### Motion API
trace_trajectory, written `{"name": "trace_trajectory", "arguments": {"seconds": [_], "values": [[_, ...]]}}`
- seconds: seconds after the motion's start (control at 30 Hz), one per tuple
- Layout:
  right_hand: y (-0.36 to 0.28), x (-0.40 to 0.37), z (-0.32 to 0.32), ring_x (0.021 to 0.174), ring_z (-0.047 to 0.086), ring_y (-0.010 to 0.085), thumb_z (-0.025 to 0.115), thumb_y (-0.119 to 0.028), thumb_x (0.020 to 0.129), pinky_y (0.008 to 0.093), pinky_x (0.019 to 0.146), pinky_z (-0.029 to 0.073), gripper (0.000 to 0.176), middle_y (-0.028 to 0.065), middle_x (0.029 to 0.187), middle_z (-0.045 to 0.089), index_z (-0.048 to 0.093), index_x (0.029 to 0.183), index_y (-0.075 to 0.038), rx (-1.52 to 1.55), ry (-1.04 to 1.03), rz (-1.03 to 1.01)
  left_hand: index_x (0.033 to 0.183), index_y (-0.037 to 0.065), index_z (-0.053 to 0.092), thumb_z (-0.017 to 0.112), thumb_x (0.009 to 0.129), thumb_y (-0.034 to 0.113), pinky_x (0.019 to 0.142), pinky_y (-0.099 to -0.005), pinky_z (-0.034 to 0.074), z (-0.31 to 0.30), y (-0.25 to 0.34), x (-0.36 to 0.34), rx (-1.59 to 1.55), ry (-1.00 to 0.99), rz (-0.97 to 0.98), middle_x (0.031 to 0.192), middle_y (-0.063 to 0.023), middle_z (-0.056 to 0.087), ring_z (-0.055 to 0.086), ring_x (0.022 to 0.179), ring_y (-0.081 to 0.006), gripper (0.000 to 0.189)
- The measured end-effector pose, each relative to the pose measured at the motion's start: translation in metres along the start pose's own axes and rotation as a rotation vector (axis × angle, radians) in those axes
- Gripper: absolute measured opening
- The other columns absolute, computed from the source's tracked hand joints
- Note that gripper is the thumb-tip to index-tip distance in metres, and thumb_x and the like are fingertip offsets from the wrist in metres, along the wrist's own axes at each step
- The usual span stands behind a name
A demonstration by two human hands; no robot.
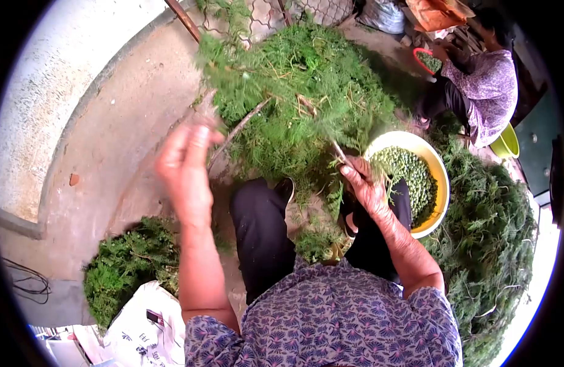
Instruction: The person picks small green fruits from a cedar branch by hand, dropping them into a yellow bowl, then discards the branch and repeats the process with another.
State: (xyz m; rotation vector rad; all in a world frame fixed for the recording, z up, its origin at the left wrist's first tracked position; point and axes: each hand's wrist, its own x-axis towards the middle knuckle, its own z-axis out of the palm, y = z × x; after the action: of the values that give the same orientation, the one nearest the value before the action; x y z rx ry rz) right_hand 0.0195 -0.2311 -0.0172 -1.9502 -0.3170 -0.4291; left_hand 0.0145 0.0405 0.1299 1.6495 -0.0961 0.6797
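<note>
My right hand (367,188) is closed round the woody stem of a leafy green branch (338,150), beside the rim of a yellow-and-white basin (442,189). Small round green cones or berries (410,177) fill much of that basin. My left hand (187,165) is raised left of the pile, smeared by motion with its fingers bent. Whether it holds anything cannot be made out. A bare stem (240,129) runs close by its fingers. Feathery evergreen branches (294,67) are heaped in front of my knees, blurred in places.
Another heap of branches (487,226) lies to the right, and a smaller one (135,260) at lower left. A co-worker (484,85) sits at upper right with a red-rimmed container (427,61). A white sack (138,330) with a phone (154,317) lies lower left.
</note>
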Motion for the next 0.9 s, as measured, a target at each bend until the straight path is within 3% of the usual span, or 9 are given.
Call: {"name": "trace_trajectory", "arguments": {"seconds": [0.07, 0.13, 0.2, 0.33, 0.47, 0.67, 0.83, 0.87, 0.9], "values": [[-0.026, -0.003, 0.001, 0.073, 0.056, 0.0178, 0.067, -0.018, 0.078, 0.0269, 0.061, 0.044, 0.023, 0.0089, 0.079, 0.057, 0.063, 0.093, -0.001, 0.023, 0.010, 0.180, 0.096, 0.001, 0.063, 0.057, 0.084, 0.007, 0.072, -0.0278, 0.049, 0.008, -0.024, -0.015, -0.213, -0.074, -0.114, 0.092, -0.0113, 0.064, 0.063, 0.080, -0.0160, 0.015], [-0.028, -0.009, 0.009, 0.072, 0.055, 0.0166, 0.070, -0.012, 0.075, 0.0261, 0.059, 0.044, 0.021, 0.0080, 0.081, 0.056, 0.063, 0.091, 0.000, -0.184, 0.026, 0.082, 0.105, 0.000, 0.059, 0.058, 0.084, 0.005, 0.073, -0.0279, 0.050, 0.012, -0.041, -0.023, -0.424, -0.178, -0.328, 0.100, -0.0129, 0.062, 0.063, 0.084, -0.0190, 0.022], [-0.030, -0.015, 0.022, 0.073, 0.053, 0.0187, 0.067, -0.003, 0.073, 0.0277, 0.066, 0.042, 0.019, 0.0068, 0.081, 0.057, 0.063, 0.090, 0.002, 0.029, 0.128, -0.019, 0.111, 0.001, 0.055, 0.058, 0.082, 0.003, 0.075, -0.0288, 0.051, 0.023, -0.051, -0.027, -0.564, -0.141, -0.346, 0.106, -0.0144, 0.059, 0.063, 0.088, -0.0215, 0.029], [-0.032, -0.029, 0.033, 0.076, 0.054, 0.0189, 0.067, 0.003, 0.069, 0.0272, 0.066, 0.043, 0.025, 0.0084, 0.081, 0.056, 0.062, 0.093, 0.004, 0.020, 0.126, 0.045, 0.095, 0.000, 0.058, 0.059, 0.077, -0.003, 0.085, -0.0397, 0.048, 0.024, -0.064, -0.031, -0.875, -0.031, -0.388, 0.100, -0.0120, 0.060, 0.060, 0.089, -0.0217, 0.018], [-0.028, -0.034, 0.036, 0.063, 0.046, 0.0260, 0.059, 0.006, 0.071, 0.0301, 0.057, 0.040, 0.025, 0.0110, 0.074, 0.045, 0.061, 0.095, 0.003, -0.151, 0.151, -0.343, 0.090, 0.002, 0.057, 0.060, 0.080, 0.003, 0.083, -0.0396, 0.049, 0.015, -0.057, -0.034, -0.967, 0.187, -0.472, 0.090, -0.0083, 0.059, 0.059, 0.085, -0.0203, 0.011], [-0.017, -0.063, 0.062, 0.066, 0.034, 0.0171, 0.058, 0.013, 0.065, 0.0235, 0.058, 0.028, 0.029, 0.0027, 0.071, 0.033, 0.063, 0.091, 0.002, 0.048, 0.070, -0.125, 0.103, 0.006, 0.047, 0.065, 0.078, 0.002, 0.067, -0.0333, 0.054, 0.023, -0.072, -0.025, -0.557, 0.431, -0.382, 0.091, -0.0070, 0.057, 0.060, 0.081, -0.0192, 0.030], [-0.010, -0.060, 0.035, 0.088, 0.057, 0.0206, 0.059, 0.010, 0.070, 0.0271, 0.075, 0.047, 0.035, 0.0070, 0.097, 0.058, 0.059, 0.104, 0.002, 0.195, -0.423, 0.030, 0.100, 0.005, 0.048, 0.064, 0.080, 0.004, 0.058, -0.0372, 0.052, 0.032, -0.077, -0.031, -0.684, 0.325, -0.278, 0.085, -0.0068, 0.058, 0.060, 0.070, -0.0206, 0.025], [-0.003, -0.059, 0.028, 0.086, 0.057, 0.0178, 0.058, 0.006, 0.076, 0.0279, 0.072, 0.048, 0.029, 0.0045, 0.099, 0.059, 0.059, 0.104, 0.000, 0.572, -0.339, 0.453, 0.101, 0.005, 0.048, 0.064, 0.080, 0.004, 0.057, -0.0370, 0.052, 0.035, -0.080, -0.035, -0.639, 0.384, -0.294, 0.087, -0.0059, 0.057, 0.060, 0.071, -0.0206, 0.027], [-0.022, -0.046, 0.015, 0.083, 0.057, 0.0158, 0.058, 0.003, 0.078, 0.0268, 0.070, 0.048, 0.026, 0.0040, 0.098, 0.060, 0.059, 0.103, 0.000, 0.510, -0.215, 0.461, 0.110, 0.004, 0.040, 0.067, 0.080, 0.010, 0.072, -0.0366, 0.053, 0.030, -0.074, -0.039, -0.645, 0.177, -0.261, 0.100, -0.0091, 0.054, 0.061, 0.079, -0.0232, 0.041]]}}
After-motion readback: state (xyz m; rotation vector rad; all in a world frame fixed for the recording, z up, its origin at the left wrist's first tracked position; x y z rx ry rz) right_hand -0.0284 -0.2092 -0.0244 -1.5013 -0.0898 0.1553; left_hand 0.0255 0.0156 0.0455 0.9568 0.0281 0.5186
